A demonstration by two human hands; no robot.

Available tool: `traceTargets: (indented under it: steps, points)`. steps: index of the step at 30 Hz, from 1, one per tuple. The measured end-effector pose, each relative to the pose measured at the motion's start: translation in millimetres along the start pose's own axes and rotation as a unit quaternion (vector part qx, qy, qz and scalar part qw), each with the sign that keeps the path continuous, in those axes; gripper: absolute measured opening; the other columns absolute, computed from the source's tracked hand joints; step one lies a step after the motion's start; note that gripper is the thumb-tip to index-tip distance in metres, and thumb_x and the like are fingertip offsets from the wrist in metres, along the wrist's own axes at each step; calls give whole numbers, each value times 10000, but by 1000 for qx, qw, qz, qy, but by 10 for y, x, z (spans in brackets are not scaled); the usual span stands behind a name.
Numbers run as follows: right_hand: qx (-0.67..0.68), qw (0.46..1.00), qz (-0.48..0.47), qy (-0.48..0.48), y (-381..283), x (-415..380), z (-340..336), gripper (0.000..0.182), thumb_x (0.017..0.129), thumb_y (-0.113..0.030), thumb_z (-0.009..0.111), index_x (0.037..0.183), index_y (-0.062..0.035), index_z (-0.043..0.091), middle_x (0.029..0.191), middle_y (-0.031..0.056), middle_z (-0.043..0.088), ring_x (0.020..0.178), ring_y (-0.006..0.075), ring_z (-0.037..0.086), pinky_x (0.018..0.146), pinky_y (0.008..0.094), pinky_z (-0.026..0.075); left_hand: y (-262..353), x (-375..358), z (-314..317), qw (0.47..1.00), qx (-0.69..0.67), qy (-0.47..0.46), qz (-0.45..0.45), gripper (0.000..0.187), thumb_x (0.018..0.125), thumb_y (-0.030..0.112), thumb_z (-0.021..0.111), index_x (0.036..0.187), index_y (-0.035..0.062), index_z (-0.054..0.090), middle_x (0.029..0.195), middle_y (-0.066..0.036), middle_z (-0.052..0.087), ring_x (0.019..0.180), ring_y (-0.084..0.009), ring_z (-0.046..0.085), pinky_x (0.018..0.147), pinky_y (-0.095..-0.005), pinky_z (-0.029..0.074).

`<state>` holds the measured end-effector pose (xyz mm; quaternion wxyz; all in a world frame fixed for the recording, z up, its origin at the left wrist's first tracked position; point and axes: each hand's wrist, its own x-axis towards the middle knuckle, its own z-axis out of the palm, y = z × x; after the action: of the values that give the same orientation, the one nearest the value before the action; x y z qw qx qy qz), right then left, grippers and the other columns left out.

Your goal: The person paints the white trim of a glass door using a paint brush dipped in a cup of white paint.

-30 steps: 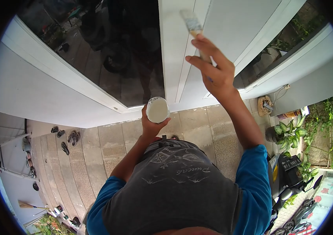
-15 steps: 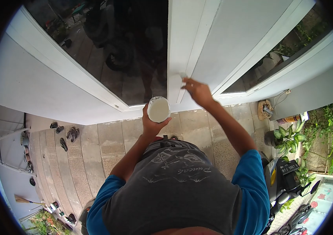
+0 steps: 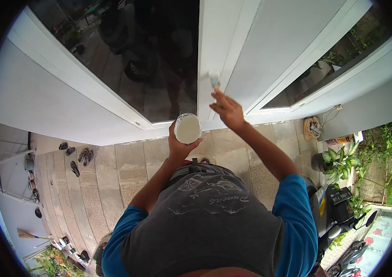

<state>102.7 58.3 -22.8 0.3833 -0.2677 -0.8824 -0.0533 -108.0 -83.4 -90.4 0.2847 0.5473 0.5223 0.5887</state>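
While your left hand (image 3: 181, 150) curls around a round, white-rimmed cup (image 3: 200, 128) of off-white liquid (image 3: 188, 129), its thumb lies along the side nearer your right arm. The cup is upright in front of your waist, just beside the lower corner of a large dark glass pane (image 3: 159, 78). Your right hand (image 3: 229, 112) is partly closed, pinching a flat paintbrush (image 3: 215, 81) with pale, whitish bristles; most of its handle is hidden by your fingers. You have the bristles pointing away from you, over the white upright door frame (image 3: 219, 41) beside the glass; whether they touch it, you cannot tell. Beneath you runs a beige, rectangular-slab paved floor (image 3: 131, 161), with dark sandals (image 3: 85, 158) well apart on your left.
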Motion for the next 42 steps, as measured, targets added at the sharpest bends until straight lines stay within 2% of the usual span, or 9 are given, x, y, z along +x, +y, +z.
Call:
traceTargets:
  steps: [4,9,14,17,20,28,34,37,42]
  points:
    - [10,998,21,-63,-50,-343,327,179,780,-6,667,889,-105,769,1262,104,696,1148,263,707,881,354,604,88,3,-50,1000,-4,4,-3,989,672,120,955,1445,10,348,1316,-159,594,1226,-259,610,1043,-395,496]
    - [57,983,105,-140,26,152,20,194,803,0,638,890,-125,759,1227,46,713,985,254,735,778,378,599,5,-15,-52,1000,-5,2,-15,995,669,129,957,1447,10,348,1316,-160,593,1224,-260,610,1042,-397,496]
    - [15,1000,8,20,-158,1114,-952,197,745,44,728,864,-114,739,1150,48,731,995,230,746,743,336,612,78,-22,-35,1000,9,-1,-22,1006,664,133,960,1451,8,347,1327,-164,587,1231,-263,605,1046,-400,494]
    - [-53,987,-83,125,-133,1143,-964,147,759,12,767,842,-101,725,1136,54,728,1084,241,730,789,329,618,79,-20,-1,1000,10,3,-4,1013,661,178,975,1458,15,372,1317,-166,596,1217,-261,617,1010,-400,517]
    - [-46,989,-77,119,4,782,-550,97,784,-30,775,833,-96,724,1131,56,723,1162,257,701,832,331,620,26,-37,11,1000,10,5,-10,1007,661,177,975,1454,18,375,1313,-166,594,1216,-263,616,1012,-400,514]
    - [27,999,5,-38,39,-272,303,87,829,-12,662,787,-87,679,1176,73,696,1243,259,655,833,345,611,-9,-42,-11,1000,-6,7,-15,1012,661,176,976,1453,13,367,1315,-163,588,1215,-263,614,1008,-398,514]
    - [94,968,77,-218,103,334,-118,155,834,8,607,817,-110,707,1154,30,716,961,229,734,743,387,599,26,-34,-8,1000,-3,2,-3,1014,665,177,975,1457,9,365,1314,-166,590,1212,-266,617,1007,-396,516]
    - [29,996,-52,-72,79,991,-738,147,816,1,644,832,-128,712,1161,20,722,959,223,729,725,380,599,47,-40,-11,1000,7,-5,-12,999,659,141,963,1442,10,357,1317,-159,598,1227,-263,609,1040,-402,498]
    - [-41,996,-70,41,-131,1252,-1134,132,774,9,730,843,-103,726,1194,64,715,1147,264,699,851,368,613,54,-39,6,1000,-1,-3,-10,1002,663,147,966,1449,7,360,1315,-162,595,1220,-264,613,1026,-401,507]
